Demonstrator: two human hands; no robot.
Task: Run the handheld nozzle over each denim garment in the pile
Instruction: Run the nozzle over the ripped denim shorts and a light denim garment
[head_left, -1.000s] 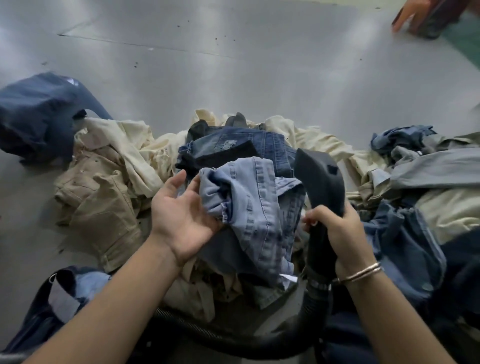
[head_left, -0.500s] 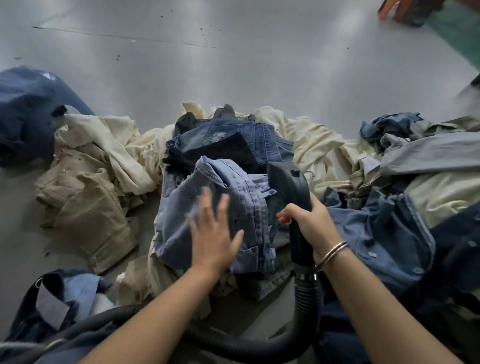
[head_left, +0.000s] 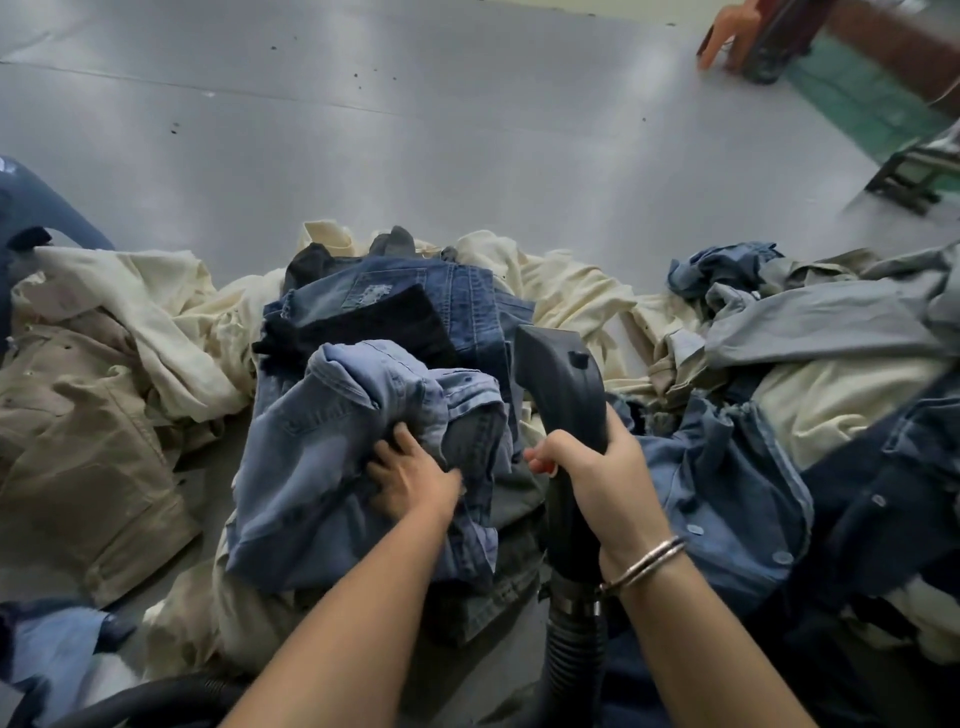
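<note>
On the grey floor (head_left: 467, 130), a pile of garments (head_left: 571, 291) spans the frame from 9 to 3 o'clock. Beige jacket (head_left: 88, 441) at 9 o'clock, cream cloth (head_left: 171, 312) just above it and again behind the centre stack. Grey shirt (head_left: 831, 322) at 2 o'clock, mid-blue buttoned denim shirt (head_left: 727, 493) at 4 o'clock, navy garment (head_left: 883, 493) at the right edge beside it. Dead centre: dark-wash jeans (head_left: 405, 291) with a black piece (head_left: 363, 327) lying on them, and in front of those a light-blue denim garment (head_left: 311, 457), crumpled, on top of the stack. Left hand (head_left: 415, 478) is on that light-blue denim, fingers curled into a fold of the cloth, gripping it. Black handheld nozzle (head_left: 561, 384) stands upright just right of that garment, at about 5 o'clock from centre; its head tilts toward 11 o'clock, against the dark jeans edge, contact unclear. Right hand (head_left: 597, 467) is wrapped round the nozzle's neck, fingers closed on it, bangles (head_left: 644, 566) on the wrist. Ribbed black hose (head_left: 576, 660) drops from the nozzle base toward 6 o'clock; another hose length shows at 7 o'clock. Orange stool leg (head_left: 727, 31) at 1 o'clock, well apart from the pile.
</note>
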